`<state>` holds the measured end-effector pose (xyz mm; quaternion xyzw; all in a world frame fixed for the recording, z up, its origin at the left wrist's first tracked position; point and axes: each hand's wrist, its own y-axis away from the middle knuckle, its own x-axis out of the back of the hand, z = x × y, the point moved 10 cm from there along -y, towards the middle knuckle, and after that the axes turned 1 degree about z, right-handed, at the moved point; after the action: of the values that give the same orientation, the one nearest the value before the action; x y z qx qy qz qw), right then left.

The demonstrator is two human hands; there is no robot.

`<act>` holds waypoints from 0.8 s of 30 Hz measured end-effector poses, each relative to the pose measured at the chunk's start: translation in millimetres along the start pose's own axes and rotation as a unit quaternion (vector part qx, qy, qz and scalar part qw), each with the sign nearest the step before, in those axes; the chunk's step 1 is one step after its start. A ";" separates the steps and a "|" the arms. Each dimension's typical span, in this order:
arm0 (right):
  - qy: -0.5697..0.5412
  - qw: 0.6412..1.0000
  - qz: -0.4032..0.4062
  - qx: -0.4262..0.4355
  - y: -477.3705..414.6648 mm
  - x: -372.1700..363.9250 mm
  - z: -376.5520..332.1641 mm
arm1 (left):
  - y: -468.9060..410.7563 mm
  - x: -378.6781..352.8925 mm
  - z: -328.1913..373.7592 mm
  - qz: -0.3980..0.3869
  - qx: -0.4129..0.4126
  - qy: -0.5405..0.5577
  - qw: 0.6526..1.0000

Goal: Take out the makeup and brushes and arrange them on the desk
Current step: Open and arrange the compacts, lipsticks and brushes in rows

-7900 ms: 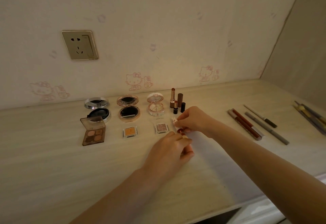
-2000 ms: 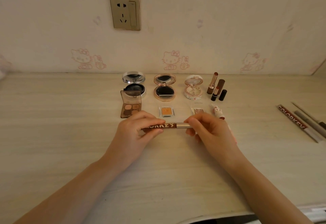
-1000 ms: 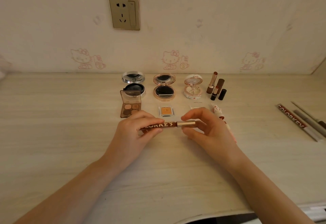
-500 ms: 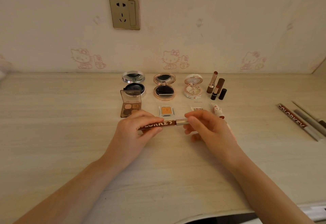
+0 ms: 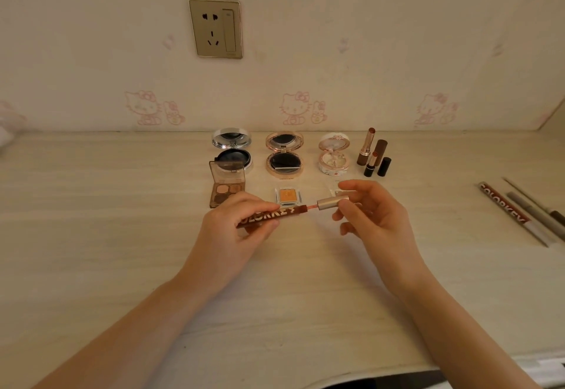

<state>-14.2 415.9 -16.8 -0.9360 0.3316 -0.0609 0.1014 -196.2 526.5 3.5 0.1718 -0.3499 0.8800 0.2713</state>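
My left hand [image 5: 232, 232] grips a brown lip gloss tube [image 5: 269, 216] with white lettering, held level above the desk [image 5: 91, 235]. My right hand [image 5: 373, 220] pinches its silver cap [image 5: 328, 203], drawn a little out of the tube, with a thin pink wand stem showing between them. Behind stand three open round compacts [image 5: 284, 156], an open eyeshadow palette [image 5: 227, 186], a small orange pan [image 5: 287, 196] and uncapped lipsticks [image 5: 371, 153].
A second brown tube [image 5: 504, 209] and several slim pencils [image 5: 535, 214] lie at the right edge of the desk. A wall socket [image 5: 216, 28] sits above. The desk's front edge runs at the bottom right.
The cap has come off the tube's mouth: my right hand has pulled it a little to the right, baring the wand stem. My left hand keeps the tube in place.
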 end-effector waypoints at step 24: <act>0.056 0.993 0.076 -0.071 -33.1 103.9 -32.3 | 8.8 -124.1 110.6 -0.187 -0.180 -0.111 0.959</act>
<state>80.3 370.5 27.1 -0.9080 0.4103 -0.0820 0.0202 -90.5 398.3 14.9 0.2790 -0.4923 0.7111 0.4172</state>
